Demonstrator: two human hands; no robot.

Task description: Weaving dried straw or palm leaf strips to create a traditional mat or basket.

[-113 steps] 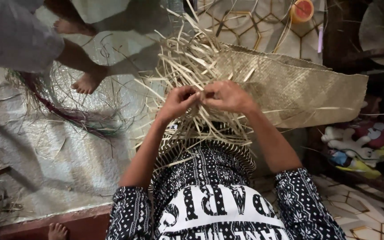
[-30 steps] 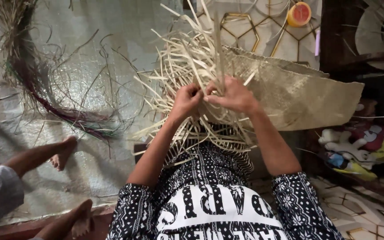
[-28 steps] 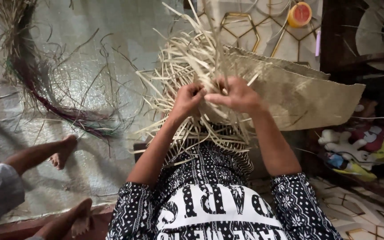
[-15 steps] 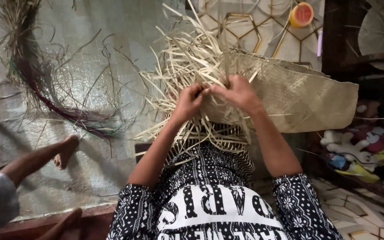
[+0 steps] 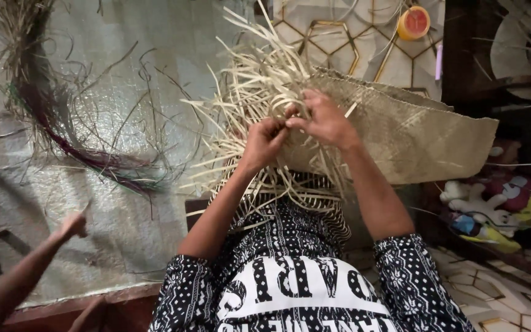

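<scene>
I see both hands pinched shut on pale strips (image 5: 259,92) at the mat (image 5: 413,132) edge: left hand (image 5: 264,140), right hand (image 5: 322,118) touching it. Loose strips fan left of the mat; dark fibres (image 5: 62,132) lie farther left. Another person's foot (image 5: 72,224) has shifted lower since before.

A pale silvery woven plastic sheet (image 5: 112,80) covers the floor at the left. On it lies a long bundle of dark purple and green dried fibres (image 5: 62,132), loose strands scattered around. A round orange lid (image 5: 414,23) rests on the hexagon-patterned tiled floor (image 5: 327,31). Soft toys (image 5: 493,200) lie at right. Another person's bare leg (image 5: 26,273) crosses the lower left corner.
</scene>
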